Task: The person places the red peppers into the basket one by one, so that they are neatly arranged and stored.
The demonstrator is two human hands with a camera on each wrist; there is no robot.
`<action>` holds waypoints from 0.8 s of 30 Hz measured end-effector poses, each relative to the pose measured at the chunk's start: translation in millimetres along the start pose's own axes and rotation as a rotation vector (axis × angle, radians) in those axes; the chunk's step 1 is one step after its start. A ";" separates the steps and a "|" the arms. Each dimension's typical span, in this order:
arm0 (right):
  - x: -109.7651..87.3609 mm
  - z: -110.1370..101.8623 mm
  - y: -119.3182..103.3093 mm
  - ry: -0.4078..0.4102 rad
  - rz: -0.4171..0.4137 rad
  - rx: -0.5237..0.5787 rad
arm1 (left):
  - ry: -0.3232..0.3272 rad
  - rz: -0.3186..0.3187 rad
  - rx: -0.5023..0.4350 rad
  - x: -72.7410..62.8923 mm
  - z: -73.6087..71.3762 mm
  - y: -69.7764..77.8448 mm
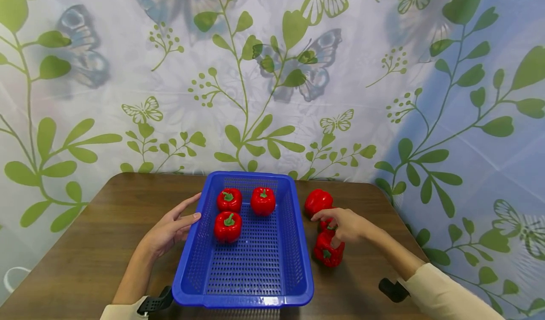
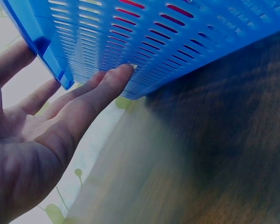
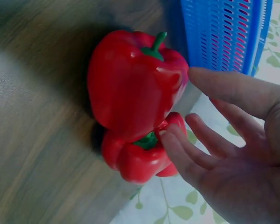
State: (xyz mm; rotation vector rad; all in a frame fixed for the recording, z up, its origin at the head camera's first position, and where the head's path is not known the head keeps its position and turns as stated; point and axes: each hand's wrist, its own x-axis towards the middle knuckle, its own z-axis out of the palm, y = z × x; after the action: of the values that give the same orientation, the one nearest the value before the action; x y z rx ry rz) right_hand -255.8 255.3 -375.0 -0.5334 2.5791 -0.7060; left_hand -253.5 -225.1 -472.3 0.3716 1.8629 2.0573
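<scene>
My left hand (image 1: 168, 230) is at the left side of a blue plastic basket (image 1: 304, 263). Its fingers are fairly straight, with fingertips at the rim and the thumb along the slotted wall (image 2: 172, 51). Inside the basket sit three red bell peppers, one at back left (image 1: 224, 201), one in front of it (image 1: 225, 230) and one at back right (image 1: 261, 204). My right hand (image 1: 351, 225) reaches over more red bell peppers beside the basket, partly hiding them. Its extended fingertips are right at the nearest bell pepper (image 3: 130, 84) and a second bell pepper (image 3: 135, 163).
A brown wooden table (image 1: 140, 201) carries the basket and the loose peppers. A bell pepper (image 1: 318, 200) lies at the back of the right-hand row. Behind the table hangs a cloth (image 1: 170, 74) printed with leaves and butterflies.
</scene>
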 end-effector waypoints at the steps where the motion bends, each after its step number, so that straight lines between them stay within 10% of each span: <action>1: -1.3 -0.2 0.9 -0.015 0.004 0.009 | 0.001 0.000 0.001 0.2 0.1 -0.1; 24: -9.3 14.4 13.1 -0.063 0.006 -0.056 | -0.002 0.001 0.010 -0.5 0.3 1.0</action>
State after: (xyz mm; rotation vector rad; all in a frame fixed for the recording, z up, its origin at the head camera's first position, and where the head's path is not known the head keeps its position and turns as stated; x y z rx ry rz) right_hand -244.3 264.4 -390.9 -0.5567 2.5466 -0.6070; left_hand -253.0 -225.1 -471.3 0.3777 1.8726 2.0486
